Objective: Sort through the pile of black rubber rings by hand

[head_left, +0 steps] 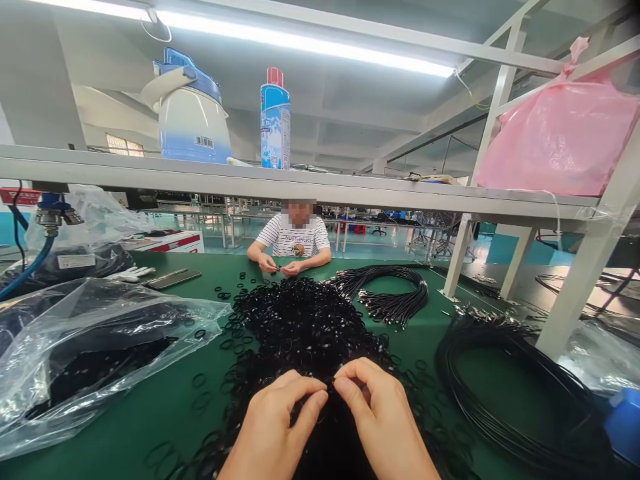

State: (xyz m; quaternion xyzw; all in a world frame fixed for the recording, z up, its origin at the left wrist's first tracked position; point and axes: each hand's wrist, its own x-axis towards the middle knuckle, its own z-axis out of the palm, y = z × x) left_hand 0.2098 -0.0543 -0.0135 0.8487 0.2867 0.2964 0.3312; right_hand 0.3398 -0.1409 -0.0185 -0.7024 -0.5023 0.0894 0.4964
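Note:
My left hand [273, 420] and my right hand [380, 417] meet at the near edge of a large heap of small black rubber rings [300, 320] on the green table [165, 400]. Both hands have their fingers curled, thumb and forefinger pinched together over the heap. What sits between the fingertips is too small and dark to name. A coil of black cables [505, 387] lies to the right of my right hand. A second bundle of black cables with metal ends [395, 297] lies beyond the heap.
A clear plastic bag holding black parts [95, 347] lies at the left. Across the table a person in a striped shirt [294, 240] handles small parts. An overhead shelf [250, 180] carries a white and blue jug, a spray can and a pink bag [560, 140]. White frame posts stand at the right.

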